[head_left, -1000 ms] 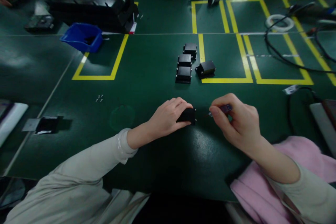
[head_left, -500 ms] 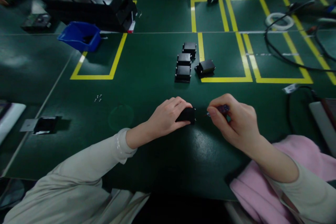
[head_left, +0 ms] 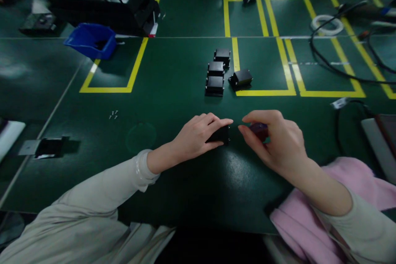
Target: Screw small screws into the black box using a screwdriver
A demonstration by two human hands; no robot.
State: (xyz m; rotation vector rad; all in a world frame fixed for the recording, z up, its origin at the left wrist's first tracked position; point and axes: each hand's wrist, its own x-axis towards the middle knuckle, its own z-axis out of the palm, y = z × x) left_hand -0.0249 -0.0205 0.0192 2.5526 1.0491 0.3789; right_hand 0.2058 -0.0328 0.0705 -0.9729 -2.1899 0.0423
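My left hand (head_left: 201,134) is wrapped round a small black box (head_left: 222,135) with screws at its right end, holding it on the table. Its index finger stretches past the box's right edge. Just to the right, my right hand (head_left: 275,138) curls round the dark purplish handle of a screwdriver (head_left: 259,130). Thumb and index fingertip stand a little apart, pointing at the box; the tip of the tool cannot be made out. Beyond both hands lie three similar black boxes (head_left: 215,84) in a column, and another black box (head_left: 242,78) sits askew beside them.
Several small screws (head_left: 113,114) lie left of my hands, with a black-and-silver part (head_left: 49,147) further left. A blue bin (head_left: 91,41) and black trays (head_left: 102,6) stand at the back left. Cables (head_left: 328,64) cross the right; a pink cloth (head_left: 334,198) lies by my right forearm.
My left index finger has straightened out past the box's end. My right thumb and index finger have parted from the tool's front. Across the table, a co-worker's hands have drawn back from an orange item.
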